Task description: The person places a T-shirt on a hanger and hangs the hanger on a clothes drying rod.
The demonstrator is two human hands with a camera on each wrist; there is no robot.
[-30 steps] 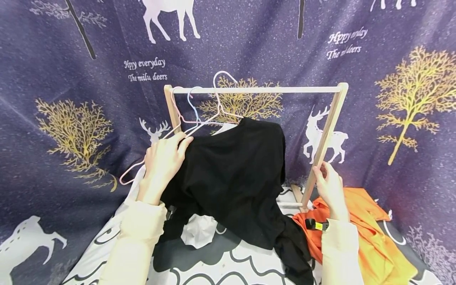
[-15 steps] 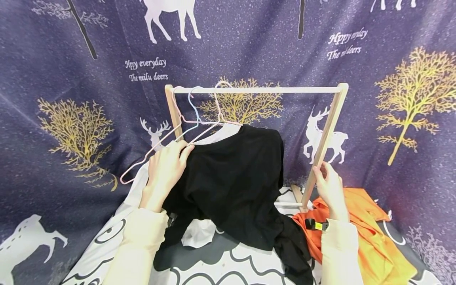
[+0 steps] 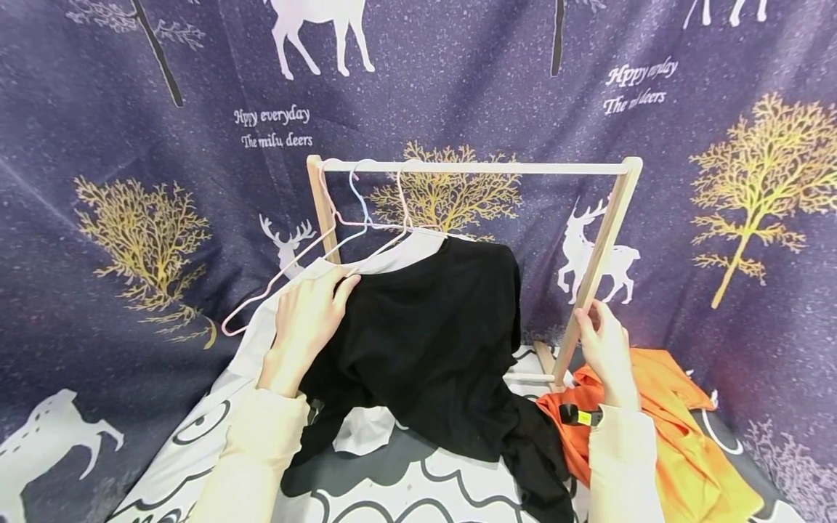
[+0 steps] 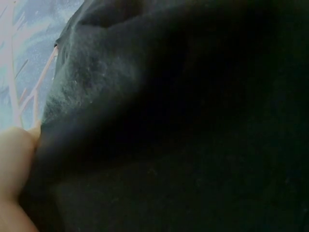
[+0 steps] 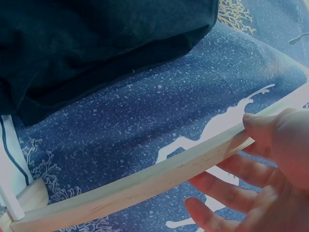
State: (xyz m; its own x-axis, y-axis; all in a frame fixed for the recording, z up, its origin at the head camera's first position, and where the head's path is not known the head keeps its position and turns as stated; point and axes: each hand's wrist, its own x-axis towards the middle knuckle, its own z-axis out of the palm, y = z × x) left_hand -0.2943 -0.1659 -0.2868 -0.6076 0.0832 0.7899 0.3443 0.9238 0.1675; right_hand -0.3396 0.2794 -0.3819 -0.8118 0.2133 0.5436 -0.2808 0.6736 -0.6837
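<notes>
A black long-sleeved top (image 3: 431, 341) hangs on a pale pink hanger (image 3: 407, 207), whose hook is over the rail (image 3: 523, 168) of a small wooden clothes rack. My left hand (image 3: 307, 316) pinches the top and hanger at the left shoulder; in the left wrist view dark cloth (image 4: 145, 183) fills most of the picture and hides the fingertips. My right hand (image 3: 607, 349) grips the rack's right post (image 3: 598, 265) between thumb and fingers. The right wrist view shows the thumb on the post (image 5: 130, 193), with other fingers spread below it.
Left of the black top hang a pink hanger (image 3: 268, 283) and a blue hanger (image 3: 359, 192). White cloth (image 3: 418, 248) shows behind the top. Orange clothing (image 3: 686, 443) lies at the right. Crumpled white material (image 3: 364, 430) lies below the top. A patterned curtain (image 3: 458, 87) backs everything.
The black top's hanger has come down, so its hook, first raised above the rail, now sits on it. My left hand has lowered slightly. The right hand keeps its hold on the post.
</notes>
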